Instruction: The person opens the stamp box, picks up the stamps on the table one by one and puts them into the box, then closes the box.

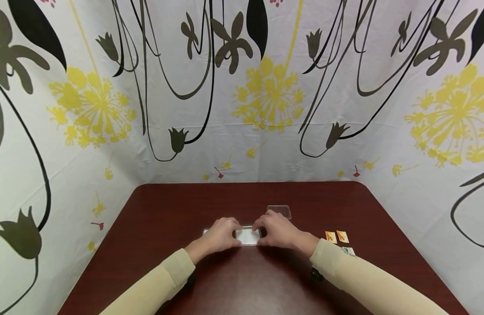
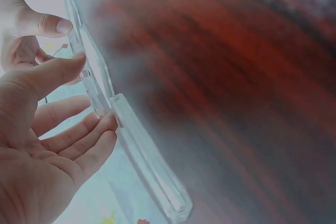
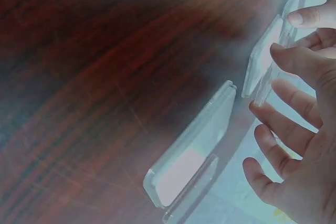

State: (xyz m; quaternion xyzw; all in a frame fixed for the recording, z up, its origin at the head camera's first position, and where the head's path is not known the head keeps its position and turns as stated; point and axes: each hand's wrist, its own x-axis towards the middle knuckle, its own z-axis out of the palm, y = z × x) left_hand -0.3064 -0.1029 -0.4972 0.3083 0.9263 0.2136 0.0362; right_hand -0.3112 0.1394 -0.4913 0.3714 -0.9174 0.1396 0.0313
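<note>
In the head view both hands meet over a flat, clear plastic box with a white inside. A thin clear lid stands just above the box's pale body in the right wrist view. My left hand pinches the lid's left end between thumb and fingertips. At the opposite end, my right hand holds it the same way, some fingers spread apart. Another flat clear case lies beside the left fingertips, mostly hidden by that hand in the head view.
Behind the right hand lies a clear plastic piece. Small orange packets and a white-and-green one lie near the right forearm. The dark red table reaches back to a flower-patterned cloth.
</note>
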